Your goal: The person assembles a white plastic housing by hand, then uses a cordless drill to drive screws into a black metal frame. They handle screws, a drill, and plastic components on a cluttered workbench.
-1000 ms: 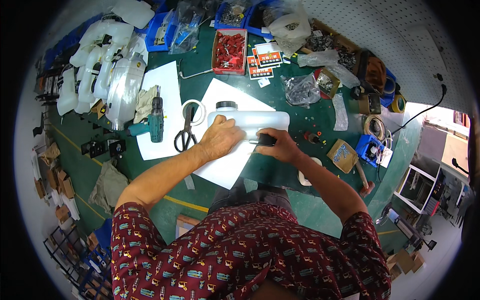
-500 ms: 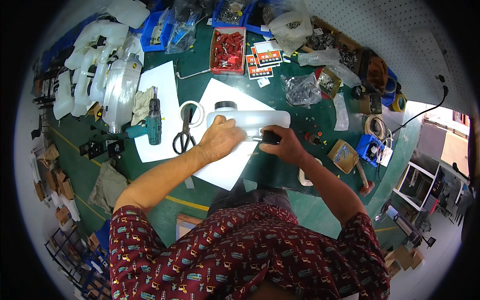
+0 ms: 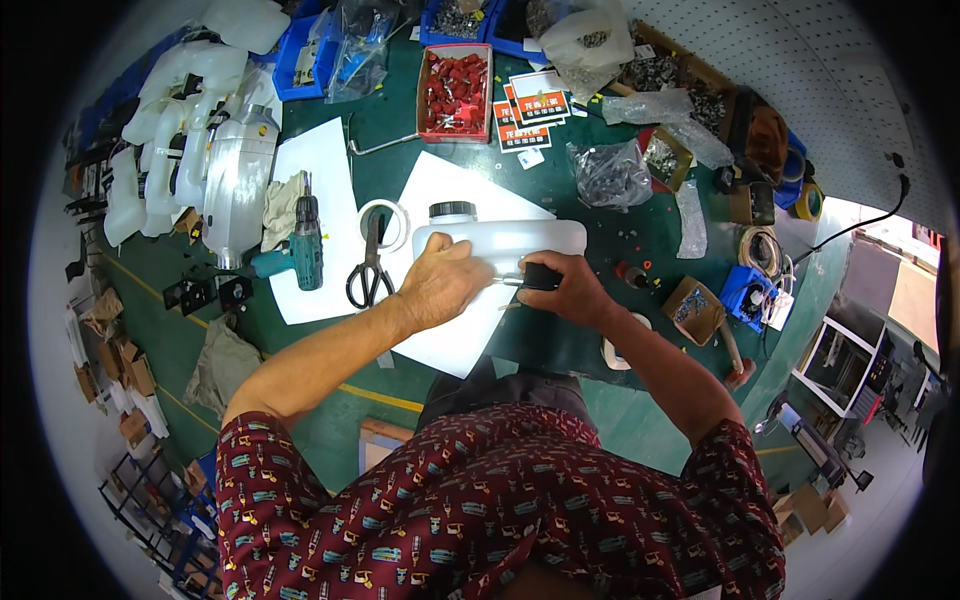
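Observation:
A translucent white plastic tank (image 3: 510, 238) with a black screw cap (image 3: 452, 211) lies on white paper in front of me. My left hand (image 3: 448, 282) is closed against its near side, fingers curled; whatever they grip is hidden. A black-handled tool (image 3: 541, 276) with a metal shaft is held in my right hand (image 3: 572, 292). The shaft points left toward my left fingertips, and its tip cannot be made out. Left of the tank, black scissors (image 3: 371, 268) lie partly over a white tape roll (image 3: 394, 228).
A teal cordless drill (image 3: 306, 248) and a metal tank (image 3: 240, 185) sit at left. Behind stand a red box of red parts (image 3: 457, 95), orange-black cards (image 3: 525, 125) and blue bins (image 3: 305, 60). At right are a small cardboard box (image 3: 692, 308), a hammer (image 3: 738, 368) and another tape roll (image 3: 620, 345).
The whole view has shifted slightly. Both hands keep nearly the same place on the tank and the black-handled tool, and nothing was let go.

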`<state>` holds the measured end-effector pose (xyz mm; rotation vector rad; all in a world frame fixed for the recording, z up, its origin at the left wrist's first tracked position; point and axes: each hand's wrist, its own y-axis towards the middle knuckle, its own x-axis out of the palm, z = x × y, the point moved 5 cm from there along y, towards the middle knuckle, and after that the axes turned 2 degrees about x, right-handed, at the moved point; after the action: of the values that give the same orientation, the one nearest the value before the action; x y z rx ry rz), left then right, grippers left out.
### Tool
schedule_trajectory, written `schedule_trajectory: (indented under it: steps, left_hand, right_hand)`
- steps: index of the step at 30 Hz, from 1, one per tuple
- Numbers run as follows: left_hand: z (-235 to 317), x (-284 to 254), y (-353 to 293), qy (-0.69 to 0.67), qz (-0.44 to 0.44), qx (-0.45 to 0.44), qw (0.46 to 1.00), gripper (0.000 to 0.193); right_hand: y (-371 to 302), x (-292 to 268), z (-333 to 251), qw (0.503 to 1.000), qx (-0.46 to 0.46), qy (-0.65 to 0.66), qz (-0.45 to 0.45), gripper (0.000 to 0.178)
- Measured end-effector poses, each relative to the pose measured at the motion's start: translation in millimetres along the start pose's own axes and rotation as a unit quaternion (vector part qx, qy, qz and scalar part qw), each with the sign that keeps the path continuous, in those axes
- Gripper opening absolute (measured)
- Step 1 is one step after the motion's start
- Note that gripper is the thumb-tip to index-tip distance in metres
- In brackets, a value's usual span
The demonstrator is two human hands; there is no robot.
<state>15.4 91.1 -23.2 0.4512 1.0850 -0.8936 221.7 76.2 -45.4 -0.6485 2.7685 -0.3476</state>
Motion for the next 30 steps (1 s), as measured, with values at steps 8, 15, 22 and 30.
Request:
schedule_trajectory:
  steps: [8,15,22,30]
  left_hand:
    - [0.2,-7.2,2.3,-0.016,0.017,0.015,1.0,0.006]
    - [0.3,-4.9,0.7,-0.009,0.007,0.029,1.0,0.012]
    - [1.2,-2.3,-0.7,-0.017,-0.003,0.027,0.999,0.011]
    - [10.9,1.2,-7.7,0.022,0.015,0.029,0.999,0.011]
  right_hand:
    - [3.0,2.5,4.6,0.999,0.021,0.017,-0.022,0.042]
    - [1.7,5.7,3.7,0.998,0.046,0.026,-0.03,0.043]
    - [0.0,9.8,4.3,0.997,0.061,0.026,-0.038,0.044]
    - [-3.0,-3.0,-10.1,0.997,-0.046,-0.054,-0.039,0.05]
